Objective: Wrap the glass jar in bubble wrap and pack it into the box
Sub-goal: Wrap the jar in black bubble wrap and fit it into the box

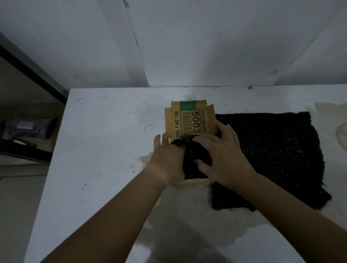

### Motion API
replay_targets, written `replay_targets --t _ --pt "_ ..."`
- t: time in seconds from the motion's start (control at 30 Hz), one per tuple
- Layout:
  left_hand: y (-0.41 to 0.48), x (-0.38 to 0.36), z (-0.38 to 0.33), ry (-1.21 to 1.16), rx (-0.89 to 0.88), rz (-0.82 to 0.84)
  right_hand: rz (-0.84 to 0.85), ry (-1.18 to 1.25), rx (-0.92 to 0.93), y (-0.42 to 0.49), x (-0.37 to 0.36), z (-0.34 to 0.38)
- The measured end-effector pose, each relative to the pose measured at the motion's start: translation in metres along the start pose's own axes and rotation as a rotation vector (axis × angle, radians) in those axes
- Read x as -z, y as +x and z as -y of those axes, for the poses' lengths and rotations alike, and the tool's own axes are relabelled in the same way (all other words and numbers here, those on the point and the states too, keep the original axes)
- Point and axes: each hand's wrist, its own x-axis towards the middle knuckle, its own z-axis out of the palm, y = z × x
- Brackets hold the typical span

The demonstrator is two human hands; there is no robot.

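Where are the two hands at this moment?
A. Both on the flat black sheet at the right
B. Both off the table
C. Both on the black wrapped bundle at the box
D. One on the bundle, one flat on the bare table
C: the left hand and right hand both press on the black wrapped bundle in front of the cardboard box flap.

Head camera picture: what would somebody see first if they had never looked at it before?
First, the two hands in the middle: the left hand and right hand press a black bubble-wrapped bundle into a box. Just behind them stands the brown cardboard flap with its barcode and green stripe. To the right, a black sheet of bubble wrap lies flat on the stained white table.
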Motion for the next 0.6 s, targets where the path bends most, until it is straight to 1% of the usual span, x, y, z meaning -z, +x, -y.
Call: replay_targets --t 0.07,0.1,0.17,0.2,0.23,0.37,0.43,0.53,0.6 --pt "-0.014 0.01 0.006 -0.16 -0.051 -0.07 0.028 -0.037 0.007 0.005 -0.002 0.003" --pt "-0.024 0.014 0.01 -0.248 -0.075 -0.166 0.037 -0.066 0.01 0.007 -0.002 0.005" --pt "-0.04 0.02 0.016 -0.38 -0.096 -0.46 0.046 -0.124 0.012 0.013 -0.002 0.009" --pt "-0.046 0.02 0.018 -0.415 -0.093 -0.553 0.046 -0.14 0.012 0.014 -0.002 0.01" --pt "-0.051 0.019 0.019 -0.416 -0.089 -0.575 0.04 -0.146 0.013 0.015 -0.002 0.012" --pt "-0.052 -0.001 0.019 -0.297 -0.126 -0.4 -0.013 -0.1 0.009 0.013 -0.003 0.018" --pt "-0.05 -0.01 0.017 -0.289 -0.132 -0.399 0.0 -0.102 0.015 0.012 -0.006 0.019" --pt "-0.049 -0.016 0.013 -0.325 -0.093 -0.451 0.049 -0.124 0.046 0.015 -0.015 0.015" --pt "-0.049 -0.018 0.011 -0.305 -0.087 -0.462 0.086 -0.143 0.049 0.019 -0.019 0.016"
